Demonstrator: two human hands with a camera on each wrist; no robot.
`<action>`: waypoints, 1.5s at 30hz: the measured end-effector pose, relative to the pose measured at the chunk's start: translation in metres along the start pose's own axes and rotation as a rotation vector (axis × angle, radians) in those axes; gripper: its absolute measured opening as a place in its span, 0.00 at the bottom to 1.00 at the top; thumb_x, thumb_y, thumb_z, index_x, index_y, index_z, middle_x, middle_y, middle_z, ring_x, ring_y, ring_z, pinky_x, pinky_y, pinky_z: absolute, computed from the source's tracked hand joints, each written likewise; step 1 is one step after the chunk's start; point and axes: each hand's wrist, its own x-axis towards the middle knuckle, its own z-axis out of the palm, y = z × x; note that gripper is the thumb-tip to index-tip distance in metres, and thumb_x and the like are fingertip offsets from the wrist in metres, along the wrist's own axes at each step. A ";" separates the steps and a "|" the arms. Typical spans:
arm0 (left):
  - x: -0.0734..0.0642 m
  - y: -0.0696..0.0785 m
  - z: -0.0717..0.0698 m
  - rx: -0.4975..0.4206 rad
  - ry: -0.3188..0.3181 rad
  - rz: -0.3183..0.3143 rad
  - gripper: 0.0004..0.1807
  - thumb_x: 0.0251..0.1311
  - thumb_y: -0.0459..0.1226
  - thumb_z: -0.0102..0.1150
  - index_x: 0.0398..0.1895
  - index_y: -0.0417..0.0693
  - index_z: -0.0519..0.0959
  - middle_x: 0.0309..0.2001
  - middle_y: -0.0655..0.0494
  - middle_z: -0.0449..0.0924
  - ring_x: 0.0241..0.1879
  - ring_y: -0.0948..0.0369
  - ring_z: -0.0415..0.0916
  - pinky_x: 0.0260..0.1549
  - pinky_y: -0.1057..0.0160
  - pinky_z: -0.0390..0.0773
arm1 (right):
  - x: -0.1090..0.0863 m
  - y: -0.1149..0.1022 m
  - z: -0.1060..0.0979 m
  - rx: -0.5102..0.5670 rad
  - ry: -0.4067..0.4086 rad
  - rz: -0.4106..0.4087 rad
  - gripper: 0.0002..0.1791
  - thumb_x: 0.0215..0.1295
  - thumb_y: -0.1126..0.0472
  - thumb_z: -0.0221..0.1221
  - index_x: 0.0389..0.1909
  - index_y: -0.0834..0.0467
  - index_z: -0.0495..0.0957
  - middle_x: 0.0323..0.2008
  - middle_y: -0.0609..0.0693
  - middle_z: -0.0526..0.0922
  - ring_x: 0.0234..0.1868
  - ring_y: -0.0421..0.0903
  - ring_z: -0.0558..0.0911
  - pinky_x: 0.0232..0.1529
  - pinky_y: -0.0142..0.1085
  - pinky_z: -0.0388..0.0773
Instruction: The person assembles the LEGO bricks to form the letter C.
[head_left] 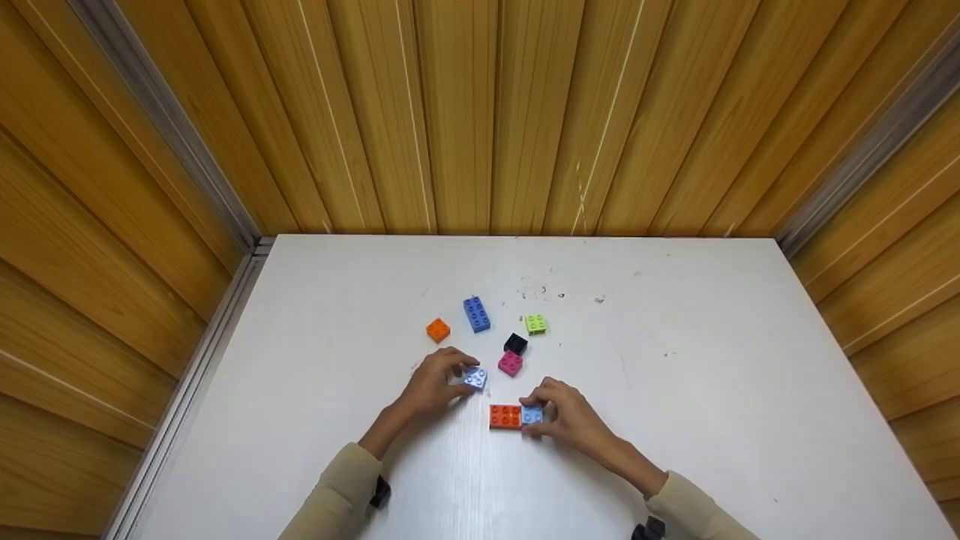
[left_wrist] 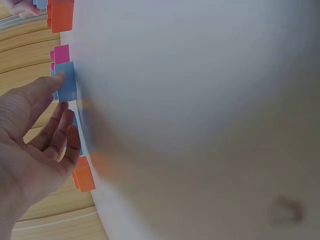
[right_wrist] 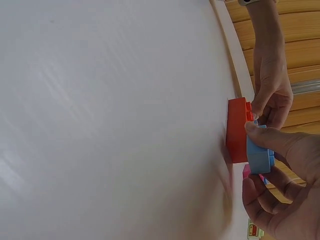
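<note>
"So, what does the left wrist view show that the head view hides?"

"Smooth, flat side wall of the first light blue brick (left_wrist: 67,82); the left hand (head_left: 431,381) pinches it between thumb and fingertip, the remaining fingers bent and close together; from the head camera mostly its studded top shows, to the left of the pink brick (head_left: 510,364); whether it touches the surface below, I cannot tell."

"And the right wrist view?"

"Height; the second light blue brick (head_left: 532,415) sits a level above the red brick (right_wrist: 236,131), over its right-hand end; whether it is pressed fully home, I cannot tell; the right hand (head_left: 571,415) pinches it between thumb and fingertips, other fingers loosely bent; a printed patch also shows on the lime brick (head_left: 535,325)."

"Materials, shapes?"

"Shiny, plastic-looking blocks with round studs, on a white, faintly glossy table (head_left: 675,375); behind stand wood-grained, ribbed panels (head_left: 457,112), with grey metallic rails (head_left: 174,124) at the corners."

"Counts?"

"Eight bricks: two light blue, one red, one pink, one lime, plus a black brick (head_left: 515,344) just beside the pink, an orange brick (head_left: 438,330) and a blue brick (head_left: 477,314); eight studs show on the blue, six on the red; two beige sleeves (head_left: 341,476) reach in."
</note>
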 end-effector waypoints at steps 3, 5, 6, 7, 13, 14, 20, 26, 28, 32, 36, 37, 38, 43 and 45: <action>-0.004 0.001 -0.001 0.003 -0.008 -0.014 0.20 0.59 0.33 0.72 0.56 0.45 0.84 0.47 0.53 0.83 0.46 0.56 0.78 0.46 0.59 0.78 | 0.000 0.000 0.000 0.001 -0.006 -0.013 0.18 0.51 0.62 0.77 0.44 0.59 0.87 0.36 0.47 0.81 0.36 0.43 0.75 0.38 0.28 0.71; -0.006 0.001 -0.002 0.011 -0.015 -0.020 0.20 0.59 0.35 0.72 0.56 0.46 0.84 0.47 0.54 0.83 0.45 0.57 0.77 0.46 0.60 0.77 | 0.000 0.000 0.000 0.009 -0.008 -0.015 0.18 0.51 0.62 0.77 0.44 0.59 0.87 0.36 0.48 0.81 0.36 0.44 0.76 0.38 0.28 0.71; -0.006 0.001 -0.002 0.018 -0.016 -0.018 0.21 0.59 0.35 0.72 0.56 0.46 0.84 0.46 0.54 0.82 0.45 0.57 0.77 0.45 0.61 0.77 | 0.000 0.000 -0.001 0.010 -0.007 -0.014 0.18 0.51 0.62 0.77 0.44 0.59 0.87 0.36 0.48 0.81 0.36 0.45 0.76 0.38 0.28 0.71; -0.007 0.001 -0.002 0.028 -0.018 -0.016 0.20 0.60 0.36 0.72 0.56 0.46 0.84 0.46 0.54 0.82 0.45 0.58 0.77 0.45 0.62 0.77 | 0.000 0.000 -0.001 0.011 -0.007 -0.012 0.18 0.51 0.63 0.77 0.44 0.60 0.87 0.37 0.48 0.81 0.37 0.45 0.76 0.38 0.28 0.72; -0.011 0.000 -0.001 0.079 -0.021 -0.028 0.20 0.61 0.37 0.71 0.57 0.48 0.83 0.46 0.55 0.79 0.44 0.59 0.76 0.42 0.65 0.74 | 0.000 -0.001 0.000 0.000 -0.013 -0.008 0.18 0.52 0.62 0.76 0.45 0.59 0.87 0.37 0.48 0.81 0.37 0.44 0.76 0.38 0.30 0.73; -0.012 0.000 -0.001 0.082 -0.021 -0.029 0.20 0.61 0.37 0.71 0.57 0.48 0.84 0.46 0.55 0.79 0.44 0.59 0.75 0.42 0.65 0.74 | 0.000 -0.001 0.001 -0.003 -0.013 -0.012 0.18 0.52 0.62 0.76 0.45 0.59 0.87 0.37 0.48 0.81 0.37 0.44 0.76 0.38 0.30 0.72; -0.016 0.004 -0.003 0.071 -0.025 -0.018 0.20 0.60 0.39 0.72 0.56 0.47 0.84 0.44 0.55 0.79 0.43 0.58 0.76 0.41 0.66 0.73 | 0.001 -0.002 0.001 -0.002 -0.013 -0.018 0.18 0.52 0.62 0.76 0.44 0.60 0.87 0.37 0.48 0.81 0.37 0.45 0.76 0.39 0.29 0.70; -0.020 0.012 -0.004 0.053 -0.050 0.016 0.19 0.61 0.39 0.72 0.56 0.48 0.84 0.45 0.56 0.81 0.45 0.56 0.78 0.44 0.64 0.78 | 0.000 -0.001 0.001 -0.014 -0.012 -0.016 0.18 0.52 0.62 0.76 0.44 0.60 0.87 0.36 0.47 0.80 0.36 0.45 0.75 0.39 0.28 0.70; -0.021 0.014 -0.004 0.046 -0.055 0.038 0.19 0.61 0.38 0.72 0.55 0.47 0.84 0.46 0.55 0.82 0.45 0.55 0.79 0.45 0.62 0.79 | 0.000 0.000 0.001 -0.022 -0.006 -0.023 0.17 0.52 0.62 0.76 0.44 0.60 0.87 0.36 0.47 0.80 0.36 0.44 0.75 0.38 0.28 0.70; -0.024 0.017 -0.002 0.037 -0.069 0.094 0.18 0.59 0.35 0.72 0.54 0.45 0.84 0.46 0.52 0.83 0.45 0.53 0.80 0.45 0.61 0.80 | 0.000 0.002 0.002 -0.029 0.009 -0.040 0.16 0.52 0.63 0.77 0.42 0.59 0.86 0.36 0.47 0.81 0.35 0.42 0.76 0.38 0.28 0.71; -0.027 0.018 0.001 -0.011 -0.101 0.139 0.18 0.60 0.33 0.70 0.54 0.41 0.83 0.48 0.47 0.86 0.45 0.50 0.83 0.45 0.59 0.82 | -0.001 0.002 0.001 -0.022 0.008 -0.041 0.16 0.52 0.63 0.77 0.42 0.58 0.86 0.36 0.47 0.81 0.35 0.42 0.76 0.38 0.29 0.71; -0.028 0.019 0.002 -0.023 -0.111 0.146 0.19 0.61 0.33 0.70 0.55 0.40 0.82 0.49 0.46 0.86 0.45 0.49 0.84 0.45 0.59 0.82 | -0.001 0.002 0.001 -0.017 0.007 -0.040 0.16 0.52 0.63 0.76 0.42 0.58 0.86 0.36 0.48 0.81 0.35 0.42 0.76 0.38 0.29 0.71; -0.029 0.019 0.003 -0.033 -0.122 0.150 0.19 0.61 0.32 0.69 0.55 0.39 0.82 0.50 0.45 0.86 0.45 0.49 0.84 0.45 0.59 0.83 | -0.001 0.001 0.001 -0.013 0.004 -0.033 0.16 0.52 0.63 0.76 0.43 0.58 0.86 0.37 0.47 0.81 0.35 0.42 0.76 0.39 0.28 0.71; -0.032 0.023 0.007 -0.040 -0.163 0.140 0.19 0.62 0.35 0.69 0.56 0.41 0.82 0.51 0.48 0.87 0.44 0.52 0.85 0.43 0.64 0.83 | -0.002 0.001 0.000 0.002 0.006 -0.038 0.16 0.53 0.62 0.76 0.44 0.58 0.86 0.37 0.48 0.81 0.35 0.43 0.75 0.38 0.29 0.71; -0.033 0.024 0.008 -0.038 -0.165 0.144 0.19 0.62 0.35 0.70 0.56 0.42 0.82 0.52 0.48 0.87 0.43 0.53 0.84 0.44 0.64 0.82 | -0.002 0.001 0.000 0.011 0.013 -0.043 0.16 0.53 0.62 0.76 0.43 0.58 0.86 0.37 0.49 0.81 0.35 0.43 0.75 0.38 0.30 0.71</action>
